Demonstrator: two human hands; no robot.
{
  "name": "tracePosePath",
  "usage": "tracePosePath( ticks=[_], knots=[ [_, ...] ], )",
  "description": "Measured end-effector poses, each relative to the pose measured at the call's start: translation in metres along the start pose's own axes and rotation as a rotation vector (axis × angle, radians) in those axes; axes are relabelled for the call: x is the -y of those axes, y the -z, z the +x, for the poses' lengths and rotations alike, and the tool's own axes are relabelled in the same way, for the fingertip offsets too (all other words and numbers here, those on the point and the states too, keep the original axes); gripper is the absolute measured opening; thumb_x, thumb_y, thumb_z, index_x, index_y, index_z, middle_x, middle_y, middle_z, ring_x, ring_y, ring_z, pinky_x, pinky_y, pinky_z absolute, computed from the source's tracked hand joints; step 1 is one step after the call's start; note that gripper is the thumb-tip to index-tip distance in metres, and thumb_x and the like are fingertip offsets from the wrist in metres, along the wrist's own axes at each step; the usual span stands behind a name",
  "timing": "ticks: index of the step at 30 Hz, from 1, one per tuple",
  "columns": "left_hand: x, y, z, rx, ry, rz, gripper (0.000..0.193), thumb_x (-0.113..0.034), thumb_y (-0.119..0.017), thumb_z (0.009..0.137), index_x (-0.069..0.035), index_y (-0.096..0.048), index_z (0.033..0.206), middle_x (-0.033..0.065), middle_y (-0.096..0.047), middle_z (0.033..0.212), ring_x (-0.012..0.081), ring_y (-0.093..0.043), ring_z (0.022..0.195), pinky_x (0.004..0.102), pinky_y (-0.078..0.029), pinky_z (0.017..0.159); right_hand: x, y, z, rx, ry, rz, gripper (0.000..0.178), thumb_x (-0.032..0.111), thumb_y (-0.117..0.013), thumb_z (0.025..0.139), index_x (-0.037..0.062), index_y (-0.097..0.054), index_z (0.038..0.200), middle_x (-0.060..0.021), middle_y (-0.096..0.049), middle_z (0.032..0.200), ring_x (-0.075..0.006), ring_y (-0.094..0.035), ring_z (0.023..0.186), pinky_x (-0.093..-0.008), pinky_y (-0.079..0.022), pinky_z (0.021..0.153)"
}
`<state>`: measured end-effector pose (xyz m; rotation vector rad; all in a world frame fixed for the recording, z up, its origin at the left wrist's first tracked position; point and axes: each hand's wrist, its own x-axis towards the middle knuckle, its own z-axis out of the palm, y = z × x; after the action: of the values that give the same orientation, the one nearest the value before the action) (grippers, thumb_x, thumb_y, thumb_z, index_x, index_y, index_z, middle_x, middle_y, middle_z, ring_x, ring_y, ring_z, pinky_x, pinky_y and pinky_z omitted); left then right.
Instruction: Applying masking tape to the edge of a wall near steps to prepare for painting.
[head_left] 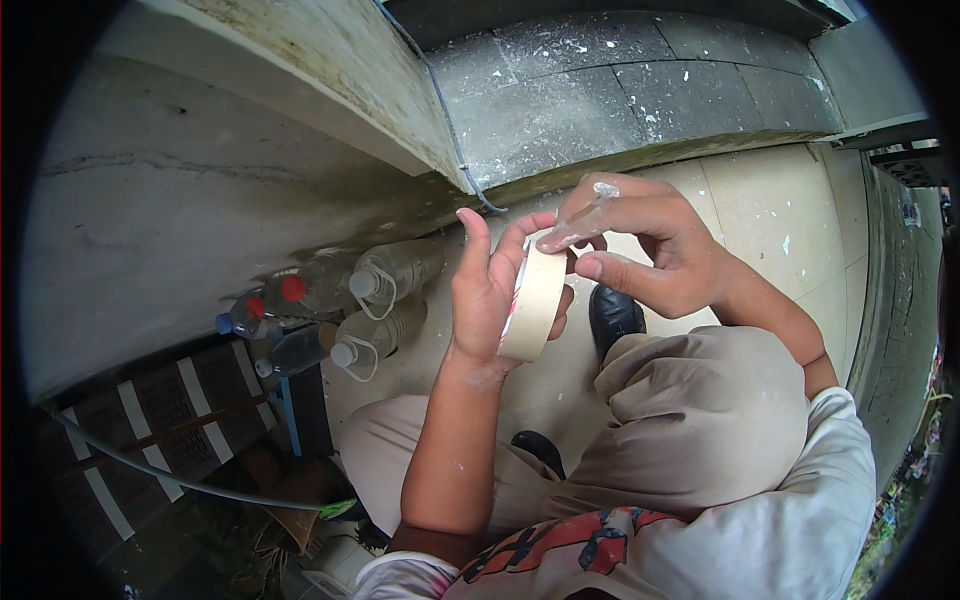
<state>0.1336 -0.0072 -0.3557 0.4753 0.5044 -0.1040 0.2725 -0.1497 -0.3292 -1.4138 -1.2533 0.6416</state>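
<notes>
A roll of cream masking tape (pixel 537 305) stands on edge in my left hand (pixel 482 290). The left fingers pass behind and through the roll, while the thumb points up, away from it. My right hand (pixel 645 243) comes over from the right, its index fingertip resting on the roll's upper edge. The right thumb is held a little apart from the tape, and the other right fingers are curled and partly hidden. White smears mark the right fingers. Whether a loose end of tape lies under the fingertip cannot be made out.
Several clear plastic bottles (pixel 395 272) stand by the stained wall (pixel 180 190) at left. A grey tiled ledge (pixel 560 110) with white specks runs along the far side. Beige floor tiles (pixel 760 205) lie beneath. A thin cable (pixel 450 125) hangs at the wall's corner. My black shoe (pixel 613 318) is below the hands.
</notes>
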Motion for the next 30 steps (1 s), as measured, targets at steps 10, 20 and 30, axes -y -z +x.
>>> tracePosePath(
  ticks=[10, 20, 30],
  knots=[
    [0.005, 0.024, 0.011, -0.089, -0.307, 0.222, 0.086, -0.077, -0.018, 0.096, -0.003, -0.045, 0.130, 0.0087, -0.061, 0.097, 0.0141, -0.057, 0.068, 0.0254, -0.044, 0.052, 0.004, -0.006, 0.007, -0.023, -0.006, -0.104, 0.018, 0.011, -0.073, 0.086, 0.0014, -0.069, 0.101, -0.0105, -0.068, 0.097, -0.0212, -0.063, 0.080, -0.0307, -0.051, 0.066],
    [0.011, 0.028, 0.012, -0.071, -0.409, 0.288, 0.084, -0.076, -0.021, 0.096, -0.002, -0.036, 0.133, 0.0100, -0.059, 0.091, 0.0096, -0.052, 0.059, 0.0210, -0.039, 0.046, 0.005, -0.007, 0.008, 0.024, -0.002, -0.192, 0.014, 0.007, -0.069, 0.082, 0.0010, -0.066, 0.093, -0.0077, -0.062, 0.087, -0.0180, -0.063, 0.073, -0.0275, -0.053, 0.054],
    [0.015, 0.027, 0.014, -0.044, -0.426, 0.278, 0.082, -0.075, -0.019, 0.097, -0.003, -0.036, 0.133, 0.0096, -0.059, 0.090, 0.0107, -0.054, 0.065, 0.0211, -0.042, 0.052, 0.003, -0.008, 0.006, 0.016, -0.015, -0.123, 0.010, 0.005, -0.067, 0.083, -0.0003, -0.065, 0.091, -0.0082, -0.058, 0.083, -0.0184, -0.062, 0.071, -0.0284, -0.054, 0.055]
  ],
)
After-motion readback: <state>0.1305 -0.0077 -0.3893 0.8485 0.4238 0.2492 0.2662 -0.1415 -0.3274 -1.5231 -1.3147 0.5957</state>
